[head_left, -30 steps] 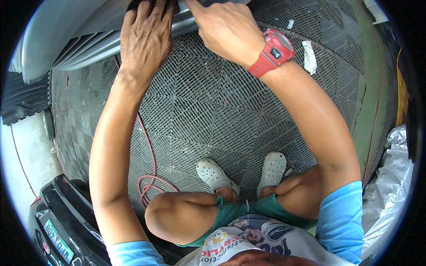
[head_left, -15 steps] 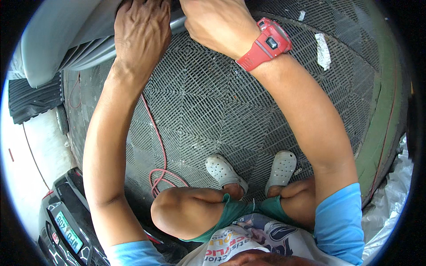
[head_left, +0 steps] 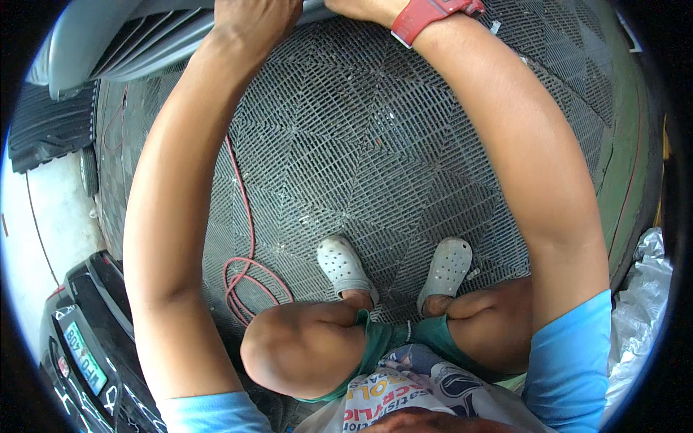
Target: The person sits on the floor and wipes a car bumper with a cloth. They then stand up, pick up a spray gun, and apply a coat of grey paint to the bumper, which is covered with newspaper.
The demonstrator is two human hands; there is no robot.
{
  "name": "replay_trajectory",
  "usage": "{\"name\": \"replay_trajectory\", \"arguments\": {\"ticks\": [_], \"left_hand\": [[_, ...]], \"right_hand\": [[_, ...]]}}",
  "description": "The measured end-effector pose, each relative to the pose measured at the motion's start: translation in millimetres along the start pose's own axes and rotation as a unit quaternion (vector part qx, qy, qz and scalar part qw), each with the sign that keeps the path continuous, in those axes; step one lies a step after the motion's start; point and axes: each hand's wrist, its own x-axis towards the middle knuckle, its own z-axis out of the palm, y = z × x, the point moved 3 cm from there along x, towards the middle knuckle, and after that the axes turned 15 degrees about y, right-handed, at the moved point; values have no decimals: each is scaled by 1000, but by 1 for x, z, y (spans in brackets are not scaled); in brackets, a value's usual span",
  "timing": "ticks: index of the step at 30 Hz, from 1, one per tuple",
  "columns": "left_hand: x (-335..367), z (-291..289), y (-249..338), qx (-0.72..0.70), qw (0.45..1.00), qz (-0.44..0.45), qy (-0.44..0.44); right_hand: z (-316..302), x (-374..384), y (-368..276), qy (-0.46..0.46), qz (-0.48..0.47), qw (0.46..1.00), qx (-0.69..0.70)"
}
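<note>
At the upper edge, a grey vehicle body panel (head_left: 68, 54), which looks like a bumper with dark slats in its opening, curves across the left. My left hand (head_left: 258, 18) is over the panel's lower edge, its fingers cut off by the top of the picture. Just to its right is my right hand (head_left: 368, 9), near the panel's right part, with only its wrist side showing. A red wristwatch (head_left: 422, 20) is on my right wrist. What either hand holds or touches cannot be seen.
Dark grid matting (head_left: 346, 166) covers the floor under my grey clogs (head_left: 345, 267). A red hose or cord (head_left: 245, 195) runs down and coils by my left knee. A black car (head_left: 79, 361) stands lower left. Crumpled clear plastic sheeting (head_left: 639, 303) lies at the right.
Both hands have gone higher in the view, and my fingers are now out of the picture. The floor and grey panel have shifted slightly up and left.
</note>
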Motion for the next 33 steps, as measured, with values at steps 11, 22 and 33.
{"name": "replay_trajectory", "arguments": {"ticks": [11,22,33], "left_hand": [[-11,-9,-12,-14,997,69,-40],[8,4,-4,8,997,22,-78],[12,-4,-5,-64,998,-4,14]], "right_hand": [[-2,-14,-11,4,15,1000,-1],[0,0,-8,-32,48,998,21],[-11,-16,-10,173,135,953,211]]}}
